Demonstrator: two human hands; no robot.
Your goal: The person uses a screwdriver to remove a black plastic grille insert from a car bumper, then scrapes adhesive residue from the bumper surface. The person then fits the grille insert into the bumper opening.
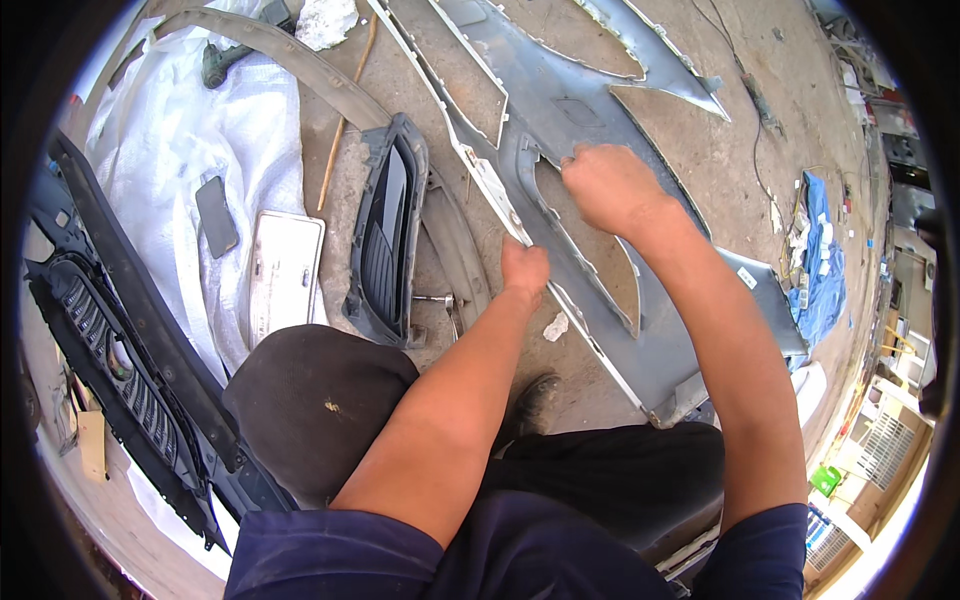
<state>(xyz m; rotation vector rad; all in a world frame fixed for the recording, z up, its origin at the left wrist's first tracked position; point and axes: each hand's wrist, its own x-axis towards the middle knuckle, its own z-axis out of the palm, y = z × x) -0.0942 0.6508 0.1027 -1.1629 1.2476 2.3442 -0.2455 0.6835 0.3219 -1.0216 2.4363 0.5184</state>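
grey bumper panel (662,325) slanted from the top centre to the lower right of the frame, and my left hand (526,268) was closed on its edge at mid-frame. my right hand (612,190) was curled over it, higher and further right; what it gripped, i couldn't tell.

head view: from the person's head | it faces steeply downward | wide fisheye, upright | arms (430,440) near | left hand (525,268), right hand (612,190) mid-picture | floor (720,170) farther
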